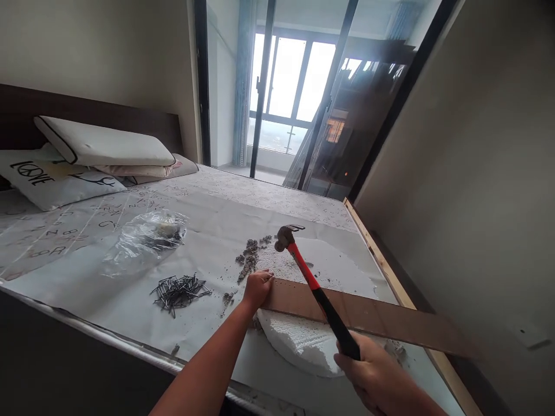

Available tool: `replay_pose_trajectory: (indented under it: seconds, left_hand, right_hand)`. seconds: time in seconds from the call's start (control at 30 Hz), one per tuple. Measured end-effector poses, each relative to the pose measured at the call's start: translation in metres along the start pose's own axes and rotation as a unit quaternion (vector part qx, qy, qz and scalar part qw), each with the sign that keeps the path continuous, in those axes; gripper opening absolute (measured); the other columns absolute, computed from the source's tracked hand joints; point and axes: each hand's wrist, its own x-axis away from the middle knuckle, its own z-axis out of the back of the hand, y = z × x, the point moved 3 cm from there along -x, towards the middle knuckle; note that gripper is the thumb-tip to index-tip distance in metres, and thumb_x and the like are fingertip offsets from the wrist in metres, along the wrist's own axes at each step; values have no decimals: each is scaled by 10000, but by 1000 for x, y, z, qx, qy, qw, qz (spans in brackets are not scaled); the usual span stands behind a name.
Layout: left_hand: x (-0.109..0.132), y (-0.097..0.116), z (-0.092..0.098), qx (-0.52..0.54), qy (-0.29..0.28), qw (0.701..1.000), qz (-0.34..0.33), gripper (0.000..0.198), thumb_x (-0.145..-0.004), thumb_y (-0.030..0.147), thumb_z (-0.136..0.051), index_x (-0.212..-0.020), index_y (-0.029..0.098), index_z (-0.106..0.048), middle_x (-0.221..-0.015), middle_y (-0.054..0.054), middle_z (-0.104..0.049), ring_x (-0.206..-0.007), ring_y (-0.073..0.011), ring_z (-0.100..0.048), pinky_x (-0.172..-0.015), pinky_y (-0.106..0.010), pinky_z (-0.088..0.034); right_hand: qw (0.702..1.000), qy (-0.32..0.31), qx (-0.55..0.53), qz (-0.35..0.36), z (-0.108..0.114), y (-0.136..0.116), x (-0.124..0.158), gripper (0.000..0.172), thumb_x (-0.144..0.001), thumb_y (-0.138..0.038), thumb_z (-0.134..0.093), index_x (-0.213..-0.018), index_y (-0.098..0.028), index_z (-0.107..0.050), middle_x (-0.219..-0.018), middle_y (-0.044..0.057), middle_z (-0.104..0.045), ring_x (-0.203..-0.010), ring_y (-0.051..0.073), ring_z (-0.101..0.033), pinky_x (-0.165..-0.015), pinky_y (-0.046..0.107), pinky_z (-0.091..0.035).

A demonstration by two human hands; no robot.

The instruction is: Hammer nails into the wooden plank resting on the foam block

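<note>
- Red-and-black-handled claw hammer (pixel 318 289), one only, slants across the frame's centre: its steel head is raised toward the upper left and its grip points to the lower right.
- Right hand (pixel 373 375), low right in the frame, is clenched round the black end of the handle.
- Left hand (pixel 257 287) sits just below and left of the hammer head and is the nearer hand to it. Its fingers are curled onto the left end of the one brown wooden strip (pixel 381 318); whether they pinch anything small I cannot tell.
- That strip's long axis runs from the left hand toward the right edge, across a single white round foam slab (pixel 303 341).
- One loose heap of dark nails (pixel 180 290), too many to count, lies left of the left hand, and a crumpled clear plastic bag (pixel 147 237) lies above it.
- All rest on a paper-covered bed (pixel 208 231).
</note>
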Motion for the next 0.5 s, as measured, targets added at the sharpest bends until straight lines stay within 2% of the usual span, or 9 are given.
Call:
replay_pose_trajectory:
  seconds: [0.17,0.27,0.37,0.5]
  left_hand:
    - [2,-4,-1,-1,-3,1000,-4,211,-727,284,-520,-621,217,-689,-857,-42,-716,-1034,-255,-588,-839,-350,-473]
    - [2,-6,-1,2,-9,1000,-5,198,-727,266,-515,-666,217,-697,-915,-41,-709,-1064,-241,-572,-894,-356,-448]
    - [3,-4,-1,7,-5,1000,-12,185,-719,248,-524,-638,226,-689,-867,-29,-715,-1054,-235,-577,-901,-349,-441]
    - [3,-2,-1,-24,2,1000,-12,201,-709,231,-525,-558,221,-657,-743,-35,-707,-924,-240,-628,-819,-346,-469]
  right_hand:
    - [999,1,40,1,-3,3,-6,180,-711,-202,-478,-604,-221,-334,-388,-97,-304,-336,56,-279,-368,203,-196]
    - [996,34,56,66,1,0,-5,192,-716,-259,-514,-604,-214,-365,-443,-70,-348,-422,81,-332,-420,215,-239]
    - [991,59,66,102,2,-1,-4,218,-695,-290,-544,-591,-211,-370,-504,-45,-379,-505,103,-362,-464,222,-265]
    - [993,32,98,57,-10,8,-9,183,-646,-166,-490,-555,-207,-337,-524,-38,-344,-522,100,-332,-466,222,-236]
